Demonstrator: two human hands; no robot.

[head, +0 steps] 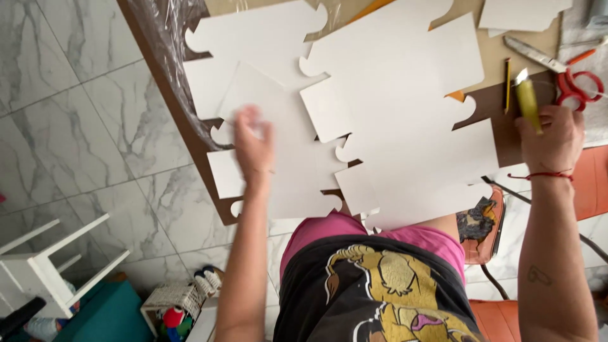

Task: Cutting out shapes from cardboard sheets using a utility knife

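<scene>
Several large white cut-out card pieces [392, 114] with rounded tabs and notches lie overlapping on a brown table [500, 114]. My left hand [253, 142] presses flat on one white piece [278, 107] at the table's left side, fingers spread. My right hand [551, 136] is closed around a yellow-green utility knife [527, 98], its tip pointing away from me, near the table's right part. A red thread circles that wrist.
Red-handled scissors [573, 82], a pencil [507, 85] and a metal tool [532, 54] lie at the table's far right. Clear plastic wrap [168, 38] covers the left table edge. On the marble floor stand a white stool [50, 266], a basket [174, 301] and an orange chair [592, 180].
</scene>
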